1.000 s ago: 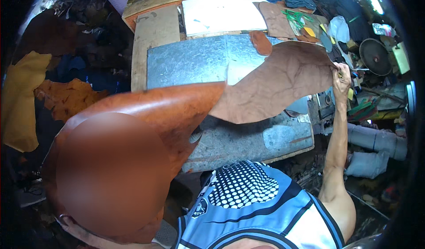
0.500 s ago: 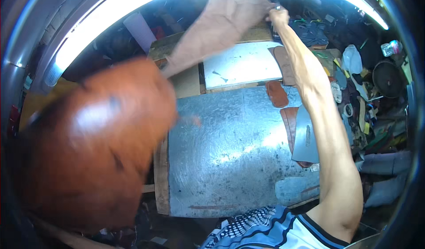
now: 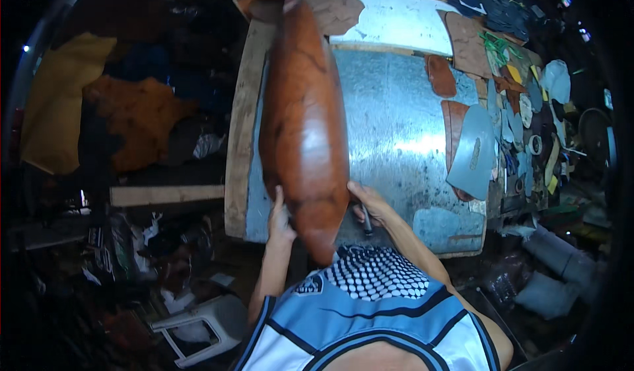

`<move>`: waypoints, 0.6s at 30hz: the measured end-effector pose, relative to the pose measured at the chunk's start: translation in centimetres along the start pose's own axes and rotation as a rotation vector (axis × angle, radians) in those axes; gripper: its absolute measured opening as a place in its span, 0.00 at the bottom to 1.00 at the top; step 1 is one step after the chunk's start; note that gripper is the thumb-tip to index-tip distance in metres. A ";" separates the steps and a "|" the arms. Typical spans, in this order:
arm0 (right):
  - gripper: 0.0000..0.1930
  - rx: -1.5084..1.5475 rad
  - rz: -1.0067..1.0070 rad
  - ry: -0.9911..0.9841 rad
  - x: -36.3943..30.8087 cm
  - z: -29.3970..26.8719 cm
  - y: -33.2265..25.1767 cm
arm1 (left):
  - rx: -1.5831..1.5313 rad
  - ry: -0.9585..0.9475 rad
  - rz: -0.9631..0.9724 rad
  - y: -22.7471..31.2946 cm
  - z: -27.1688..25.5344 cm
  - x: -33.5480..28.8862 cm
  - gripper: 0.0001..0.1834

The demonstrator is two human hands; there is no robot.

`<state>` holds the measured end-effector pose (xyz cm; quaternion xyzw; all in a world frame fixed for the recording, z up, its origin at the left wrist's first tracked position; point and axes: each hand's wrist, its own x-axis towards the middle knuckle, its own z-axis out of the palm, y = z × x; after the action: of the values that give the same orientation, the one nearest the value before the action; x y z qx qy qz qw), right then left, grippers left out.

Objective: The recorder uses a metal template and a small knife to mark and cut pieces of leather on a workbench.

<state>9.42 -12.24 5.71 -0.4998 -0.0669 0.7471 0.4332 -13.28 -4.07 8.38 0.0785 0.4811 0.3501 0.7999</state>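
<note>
A large glossy brown leather hide lies lengthwise over the left part of the metal-topped worktable, bulging upward in the middle. Its narrow near end hangs over the table's front edge, close to my shirt. My left hand grips the hide's left edge, thumb on top. On the opposite edge my right hand pinches the leather. A short dark rod-like tool is also tucked in that hand; its kind is not clear.
Cut leather pieces, among them a grey-blue panel and a small brown one, lie at the table's right. A white board sits at the back. Scraps and tools crowd the far right; a white plastic stool is at lower left.
The brown hide has swung from the left onto the table. My right arm has come back from the far edge, where it held a pale brown piece, and now grips the hide.
</note>
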 end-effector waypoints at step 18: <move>0.15 -0.323 -0.412 0.616 -3.3 -4.4 0.1 | 0.103 -0.062 0.134 -0.7 -5.4 3.3 0.29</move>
<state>13.31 -16.06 5.78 -0.7380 -0.1493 0.4398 0.4895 -16.37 -3.65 2.87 0.1622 0.4672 0.3753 0.7840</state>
